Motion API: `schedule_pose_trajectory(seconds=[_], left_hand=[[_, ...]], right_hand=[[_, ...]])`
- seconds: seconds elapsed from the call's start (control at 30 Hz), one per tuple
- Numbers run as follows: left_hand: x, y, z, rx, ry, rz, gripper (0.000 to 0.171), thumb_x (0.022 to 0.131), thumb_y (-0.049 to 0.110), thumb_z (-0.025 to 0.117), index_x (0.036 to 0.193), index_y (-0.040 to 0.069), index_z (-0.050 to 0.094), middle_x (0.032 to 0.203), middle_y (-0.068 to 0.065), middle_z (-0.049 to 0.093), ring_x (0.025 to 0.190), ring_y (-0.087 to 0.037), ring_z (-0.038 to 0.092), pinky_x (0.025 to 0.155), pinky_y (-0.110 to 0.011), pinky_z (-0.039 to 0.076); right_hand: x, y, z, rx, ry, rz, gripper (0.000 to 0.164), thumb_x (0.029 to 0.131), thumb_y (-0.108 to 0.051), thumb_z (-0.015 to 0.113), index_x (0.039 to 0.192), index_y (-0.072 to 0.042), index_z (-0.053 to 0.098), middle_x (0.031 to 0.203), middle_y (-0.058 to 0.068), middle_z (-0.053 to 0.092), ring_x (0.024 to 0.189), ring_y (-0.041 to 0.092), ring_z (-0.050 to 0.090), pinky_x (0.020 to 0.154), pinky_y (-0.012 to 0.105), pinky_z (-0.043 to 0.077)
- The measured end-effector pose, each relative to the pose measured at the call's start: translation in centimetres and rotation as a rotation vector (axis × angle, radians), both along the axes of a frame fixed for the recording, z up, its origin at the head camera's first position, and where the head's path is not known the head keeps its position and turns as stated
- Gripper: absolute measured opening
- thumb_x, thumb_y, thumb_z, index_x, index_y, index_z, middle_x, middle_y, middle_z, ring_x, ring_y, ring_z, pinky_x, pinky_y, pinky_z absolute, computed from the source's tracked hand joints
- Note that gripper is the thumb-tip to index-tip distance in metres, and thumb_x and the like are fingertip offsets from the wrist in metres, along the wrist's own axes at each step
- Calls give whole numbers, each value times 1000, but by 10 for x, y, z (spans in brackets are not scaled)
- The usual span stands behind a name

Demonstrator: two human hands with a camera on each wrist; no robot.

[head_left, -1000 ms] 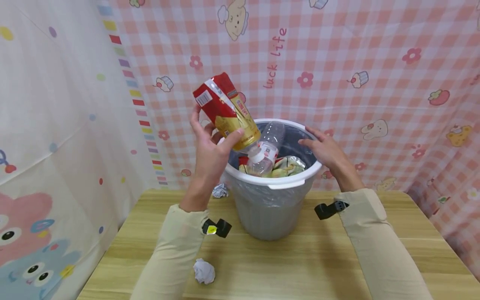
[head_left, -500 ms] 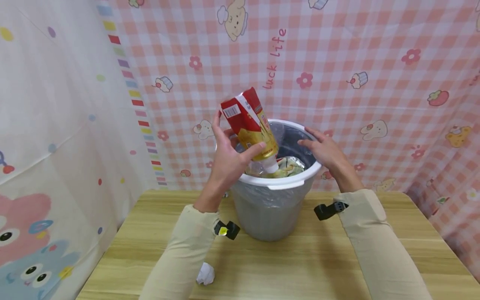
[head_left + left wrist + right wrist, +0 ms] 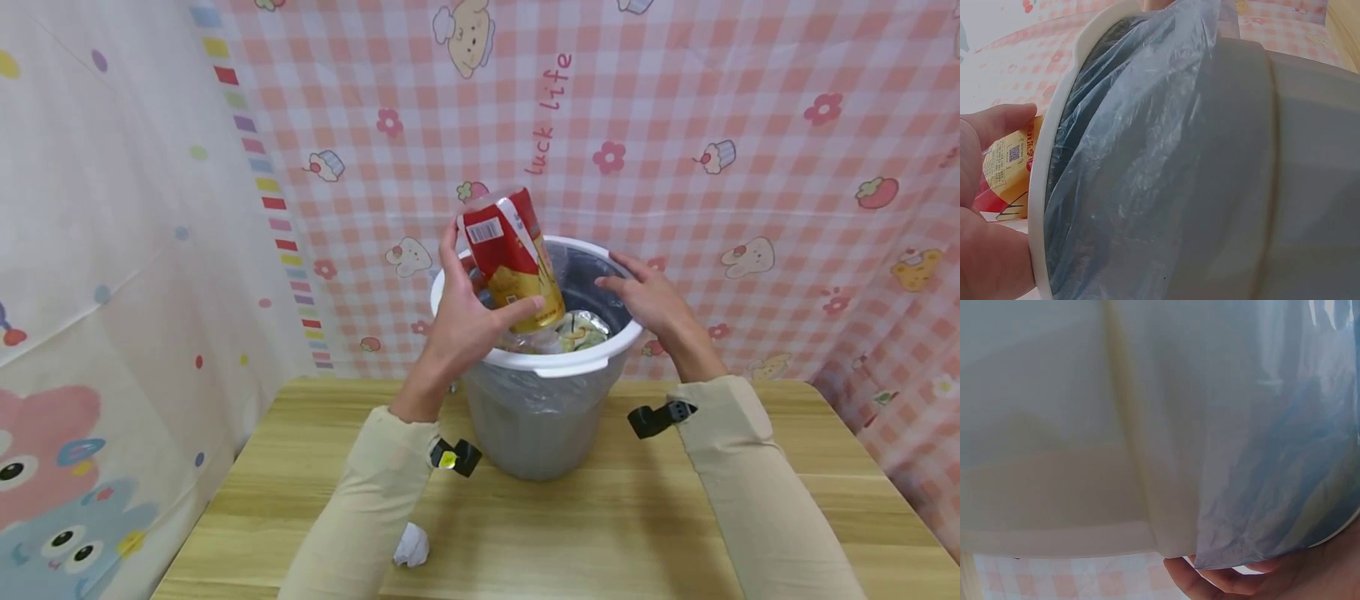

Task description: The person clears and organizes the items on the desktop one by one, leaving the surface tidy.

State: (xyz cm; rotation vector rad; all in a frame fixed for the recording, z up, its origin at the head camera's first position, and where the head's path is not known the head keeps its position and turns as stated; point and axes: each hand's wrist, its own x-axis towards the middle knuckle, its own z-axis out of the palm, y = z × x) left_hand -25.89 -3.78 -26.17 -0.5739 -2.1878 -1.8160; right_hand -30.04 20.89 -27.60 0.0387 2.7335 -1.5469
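Observation:
My left hand (image 3: 468, 317) grips a red and gold plastic bottle (image 3: 517, 258), tilted with its base up and its lower end inside the trash bin (image 3: 536, 433). In the left wrist view, part of the gold label (image 3: 1013, 159) shows beside the thumb, past the bin's white rim (image 3: 1038, 206). The bottle's neck is hidden. My right hand (image 3: 660, 304) holds the rim on the right side. Its fingers (image 3: 1229, 581) curl against the bin's outside and the folded-over clear liner (image 3: 1260, 506). A green and silver wrapper (image 3: 581, 332) lies inside the bin.
The bin stands on a wooden table (image 3: 637, 533). A crumpled white paper ball (image 3: 412, 546) lies near the left forearm, in front of the bin. A pink checked curtain (image 3: 750, 208) hangs close behind the table, and a white one (image 3: 187, 333) at the left.
The left hand has moved right and slightly down with the bottle, bringing its lower end into the bin. The right hand has stayed on the rim.

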Motion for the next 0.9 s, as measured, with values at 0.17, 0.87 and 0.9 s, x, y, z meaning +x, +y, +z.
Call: schedule_pose_trajectory(seconds=[0.17,0.87,0.9], left_hand=[[0,2,0,-7,25,-7,115,77,22,82,155,38,-1,145,-6,40,133,-23,44,106,-49,44],[3,11,-6,-260,273,85,110,76,35,82,155,40,6,144,-10,34,132,-21,39,100,-48,48],[3,12,-6,-253,278,88,110,76,34,83,155,37,7,145,-9,34,132,-21,39,101,-48,48]], right_hand=[[-1,0,0,-6,1,0,70,98,-40,52,159,-27,20,159,21,27,135,37,42,106,49,41],[0,1,0,-8,-19,8,69,99,-42,51,159,-29,19,155,21,36,126,36,51,88,40,52],[0,1,0,-8,-17,9,69,99,-41,51,159,-29,19,156,22,34,128,37,50,92,42,50]])
